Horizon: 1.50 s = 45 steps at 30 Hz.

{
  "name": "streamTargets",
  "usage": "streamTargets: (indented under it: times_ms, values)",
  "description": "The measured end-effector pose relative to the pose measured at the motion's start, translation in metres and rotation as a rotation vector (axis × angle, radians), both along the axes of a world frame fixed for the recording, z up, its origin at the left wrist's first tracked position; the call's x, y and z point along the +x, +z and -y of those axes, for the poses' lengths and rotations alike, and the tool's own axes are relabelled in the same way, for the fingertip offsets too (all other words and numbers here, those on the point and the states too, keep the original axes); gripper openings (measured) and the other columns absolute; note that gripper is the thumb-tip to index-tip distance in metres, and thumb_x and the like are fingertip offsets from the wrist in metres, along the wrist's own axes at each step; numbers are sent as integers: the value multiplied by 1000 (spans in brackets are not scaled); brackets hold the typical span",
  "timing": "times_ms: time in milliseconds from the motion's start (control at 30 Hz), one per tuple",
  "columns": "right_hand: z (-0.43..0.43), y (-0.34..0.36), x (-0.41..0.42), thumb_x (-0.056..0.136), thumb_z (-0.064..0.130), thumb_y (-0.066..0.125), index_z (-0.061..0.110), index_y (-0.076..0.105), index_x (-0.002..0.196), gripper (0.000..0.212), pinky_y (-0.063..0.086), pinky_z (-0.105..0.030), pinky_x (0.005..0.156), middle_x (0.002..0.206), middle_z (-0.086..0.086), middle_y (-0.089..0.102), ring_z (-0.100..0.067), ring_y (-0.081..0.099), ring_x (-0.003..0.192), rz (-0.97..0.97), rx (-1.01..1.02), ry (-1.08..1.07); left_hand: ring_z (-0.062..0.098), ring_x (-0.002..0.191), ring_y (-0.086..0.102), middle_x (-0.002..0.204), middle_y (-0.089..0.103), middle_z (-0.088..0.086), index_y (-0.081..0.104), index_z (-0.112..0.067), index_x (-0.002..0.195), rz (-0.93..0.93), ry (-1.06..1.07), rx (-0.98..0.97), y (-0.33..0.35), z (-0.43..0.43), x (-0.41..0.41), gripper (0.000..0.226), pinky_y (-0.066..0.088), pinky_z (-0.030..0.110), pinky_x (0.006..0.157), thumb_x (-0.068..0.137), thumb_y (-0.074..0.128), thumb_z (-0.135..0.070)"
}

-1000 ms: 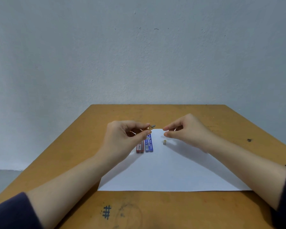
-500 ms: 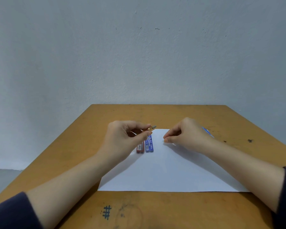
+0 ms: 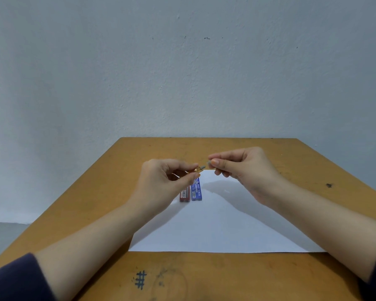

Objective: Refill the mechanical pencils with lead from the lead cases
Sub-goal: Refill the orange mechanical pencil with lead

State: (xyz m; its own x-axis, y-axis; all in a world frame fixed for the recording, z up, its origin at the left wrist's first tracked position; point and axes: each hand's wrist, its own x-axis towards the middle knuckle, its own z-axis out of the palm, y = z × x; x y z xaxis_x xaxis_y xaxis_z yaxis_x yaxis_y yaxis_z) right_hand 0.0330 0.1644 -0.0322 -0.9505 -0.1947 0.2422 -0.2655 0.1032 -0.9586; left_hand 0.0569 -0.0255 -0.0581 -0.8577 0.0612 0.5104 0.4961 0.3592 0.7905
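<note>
mostly hidden: pencil (image 3: pixel 197 169) in left hand (image 3: pixel 161 185), cap (image 3: pixel 209 163) in right hand (image 3: pixel 245 170)

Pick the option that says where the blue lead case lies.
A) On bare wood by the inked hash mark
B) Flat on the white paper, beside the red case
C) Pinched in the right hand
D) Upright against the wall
B: the blue case lies flat on the paper, side by side with the red case.
</note>
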Motion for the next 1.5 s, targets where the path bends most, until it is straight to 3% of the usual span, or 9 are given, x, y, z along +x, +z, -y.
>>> streamTargets:
  times_ms: [100,467,900,1167,1300,1500]
  values:
    - [1,-1,0,80,0,69,8,74,85,10,44,-25,66,70,-4,71,-11,58,61,48,-68,36,3,65,65,79,74,-5,75,-20,92,-4,0,-6,0,0,0,19,52,18,63,77,76,-8]
    - [3,-4,1,81,-2,65,3,72,86,10,46,-18,60,73,-8,71,-12,58,62,146,-172,92,3,65,64,79,74,-5,76,-19,93,-18,-5,-19,-1,1,-1,19,52,20,62,78,76,-8]
    - [5,-10,2,80,-4,66,1,73,89,12,46,-19,58,73,-10,70,-14,59,63,107,-139,111,3,63,64,75,73,-7,76,-21,90,-30,-12,-17,-1,0,2,18,52,19,63,77,76,-8]
    - [7,-13,5,79,-1,68,6,75,84,11,46,-22,58,74,-14,70,-18,58,65,62,-115,109,9,65,67,76,73,-6,73,-20,76,-66,-4,-19,-2,-1,4,15,57,27,64,73,79,-6]
    - [8,-13,4,78,1,69,5,74,86,10,45,-22,59,73,-13,69,-18,57,65,75,-146,118,6,65,67,76,73,-6,74,-17,77,-67,12,20,-2,-3,4,12,54,21,63,73,79,-7]
    - [10,-12,5,73,-2,71,9,74,80,13,45,-23,64,68,-8,67,-16,56,66,90,-165,134,13,75,70,80,74,-7,75,-17,85,-96,-1,-10,0,-5,8,13,58,30,69,75,78,-9]
